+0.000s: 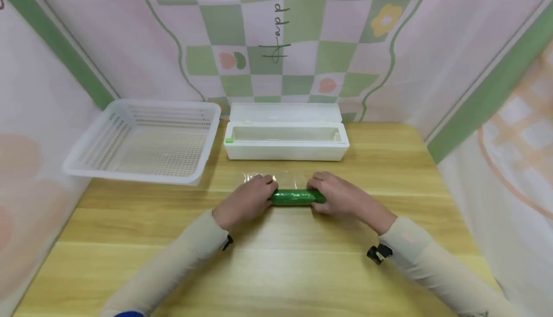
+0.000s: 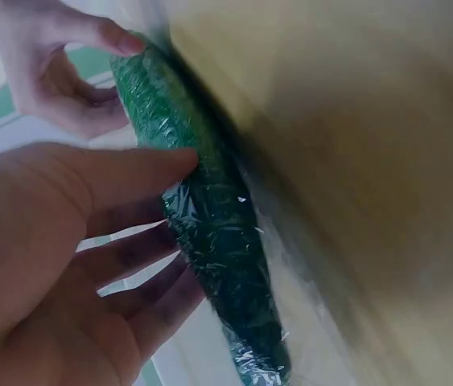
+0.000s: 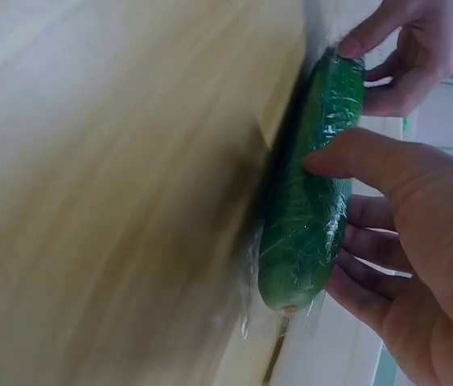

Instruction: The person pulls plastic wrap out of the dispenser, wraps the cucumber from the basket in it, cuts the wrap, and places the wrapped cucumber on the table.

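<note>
A green cucumber (image 1: 295,197) lies crosswise between both hands, wrapped in clear plastic film (image 1: 285,178) that spreads flat on the table beyond it. My left hand (image 1: 254,197) grips its left part, thumb on the near side and fingers on the far side. The right hand (image 1: 339,196) holds the right part in the same way. In the left wrist view the film on the cucumber (image 2: 218,217) is wrinkled and shiny. The right wrist view shows the cucumber's rounded end (image 3: 294,281), with loose film sticking out past it.
Behind the cucumber stands a long white box (image 1: 285,152) with its lid raised and a green tab at its left end. A white perforated basket (image 1: 194,179) sits at the back left of the wooden table (image 1: 276,269). A patterned curtain (image 1: 302,24) hangs behind.
</note>
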`<action>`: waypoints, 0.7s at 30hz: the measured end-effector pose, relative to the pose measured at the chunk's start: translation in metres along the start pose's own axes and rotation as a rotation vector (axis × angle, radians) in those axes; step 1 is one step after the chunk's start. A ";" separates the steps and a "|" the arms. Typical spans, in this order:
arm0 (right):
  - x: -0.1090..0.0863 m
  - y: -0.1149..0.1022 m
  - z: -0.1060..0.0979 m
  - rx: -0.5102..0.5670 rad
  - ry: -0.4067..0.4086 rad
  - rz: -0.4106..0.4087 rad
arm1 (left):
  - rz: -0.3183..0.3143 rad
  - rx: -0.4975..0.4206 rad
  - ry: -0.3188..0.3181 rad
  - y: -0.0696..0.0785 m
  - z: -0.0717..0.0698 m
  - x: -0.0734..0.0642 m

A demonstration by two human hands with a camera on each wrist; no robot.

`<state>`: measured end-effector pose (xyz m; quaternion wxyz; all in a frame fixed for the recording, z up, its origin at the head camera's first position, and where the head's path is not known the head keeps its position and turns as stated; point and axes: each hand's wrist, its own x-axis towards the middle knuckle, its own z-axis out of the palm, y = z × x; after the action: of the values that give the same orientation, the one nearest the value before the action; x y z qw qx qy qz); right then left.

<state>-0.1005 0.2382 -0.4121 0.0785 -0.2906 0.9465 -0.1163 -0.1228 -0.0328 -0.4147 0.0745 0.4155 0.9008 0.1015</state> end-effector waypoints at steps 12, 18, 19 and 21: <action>0.006 0.008 -0.010 0.035 -0.109 -0.023 | -0.032 -0.017 -0.040 -0.003 0.001 0.008; 0.007 0.013 -0.012 0.055 -0.167 -0.039 | -0.028 -0.021 -0.044 -0.006 0.007 0.015; 0.007 0.013 -0.012 0.052 -0.170 -0.042 | -0.032 -0.027 -0.050 -0.007 0.007 0.017; 0.007 0.014 -0.013 0.041 -0.171 -0.040 | -0.033 -0.038 -0.059 -0.009 0.006 0.020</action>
<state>-0.1165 0.2474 -0.4040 0.1626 -0.3164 0.9278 -0.1121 -0.1405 -0.0225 -0.4235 0.1107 0.4019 0.9028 0.1052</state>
